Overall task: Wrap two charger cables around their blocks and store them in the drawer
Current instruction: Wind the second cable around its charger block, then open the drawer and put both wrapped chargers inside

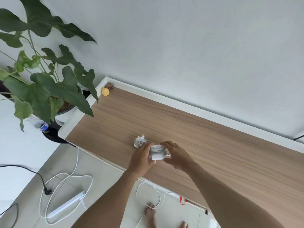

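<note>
Both hands — left hand [141,157], right hand [176,155] — clamped on a cable-wrapped charger block [158,153] above the wooden tabletop [213,137]; second wrapped charger [139,141] rests beside — no legible writing.

Leafy plant [49,89] beside desk [213,145] — yellow cap [105,91] on it.

White charger block [158,153] wound tight in grey cable, held between my hands above the desk, second wrapped charger [139,141] lying just beside, prongs up.
</note>
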Demonstrator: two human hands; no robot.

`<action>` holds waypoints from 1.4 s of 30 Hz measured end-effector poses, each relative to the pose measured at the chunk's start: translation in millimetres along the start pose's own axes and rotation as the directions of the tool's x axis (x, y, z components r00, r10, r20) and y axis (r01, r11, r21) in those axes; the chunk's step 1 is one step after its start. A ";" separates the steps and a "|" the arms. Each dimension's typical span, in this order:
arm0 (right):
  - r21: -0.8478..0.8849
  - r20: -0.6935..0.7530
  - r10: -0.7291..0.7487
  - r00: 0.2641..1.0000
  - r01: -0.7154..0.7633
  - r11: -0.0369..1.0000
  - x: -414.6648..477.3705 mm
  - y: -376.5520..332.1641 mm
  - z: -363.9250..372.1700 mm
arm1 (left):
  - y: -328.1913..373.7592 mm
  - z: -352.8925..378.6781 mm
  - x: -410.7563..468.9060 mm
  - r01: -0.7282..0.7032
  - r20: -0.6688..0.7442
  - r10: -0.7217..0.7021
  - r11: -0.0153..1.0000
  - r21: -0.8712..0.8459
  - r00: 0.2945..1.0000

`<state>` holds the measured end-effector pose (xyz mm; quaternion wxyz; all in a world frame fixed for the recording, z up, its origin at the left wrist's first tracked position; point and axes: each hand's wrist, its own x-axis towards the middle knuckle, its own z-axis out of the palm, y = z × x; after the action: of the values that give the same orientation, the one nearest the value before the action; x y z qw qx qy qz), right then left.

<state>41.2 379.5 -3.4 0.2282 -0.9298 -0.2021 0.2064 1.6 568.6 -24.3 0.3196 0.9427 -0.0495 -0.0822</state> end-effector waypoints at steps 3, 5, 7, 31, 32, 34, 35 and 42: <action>0.026 -0.005 0.034 0.999 -0.034 0.999 2.3 -2.4 11.6 | -9.6 5.4 1.0 -0.024 -0.007 0.024 0.999 0.024 1.000; 0.046 -0.019 0.062 0.998 -0.061 0.997 0.3 -4.1 16.5 | -13.1 7.7 -0.1 -0.030 -0.021 0.030 0.999 0.026 0.999; 0.053 -0.023 0.075 0.997 -0.073 0.996 -1.1 -3.3 19.9 | -14.0 8.6 -1.4 -0.030 -0.027 0.031 0.999 0.032 0.999; 0.144 -0.211 0.420 0.883 -0.397 0.907 -172.0 -11.1 40.7 | 73.9 35.8 -109.8 -0.082 0.088 0.068 0.982 0.168 0.994; 0.149 -0.214 0.438 0.873 -0.414 0.898 -186.6 -8.2 45.8 | 81.5 43.6 -119.3 -0.094 0.096 0.079 0.982 0.164 0.992; 0.171 -0.212 0.475 0.854 -0.446 0.879 -215.4 -2.7 58.1 | 93.8 60.7 -141.3 -0.112 0.119 0.095 0.983 0.146 0.988; 0.186 -0.211 0.493 0.844 -0.461 0.868 -226.7 -0.7 63.1 | 97.4 68.8 -150.5 -0.117 0.137 0.098 0.983 0.138 0.986; 0.258 -0.187 0.563 0.805 -0.512 0.819 -291.8 -11.4 96.4 | 102.8 112.5 -205.6 -0.160 0.268 0.115 0.975 0.153 0.956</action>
<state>-251.0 284.4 9.4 0.2741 -0.9402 0.1229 0.1604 -225.4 450.4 -24.1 0.2325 0.9424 -0.1630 -0.1771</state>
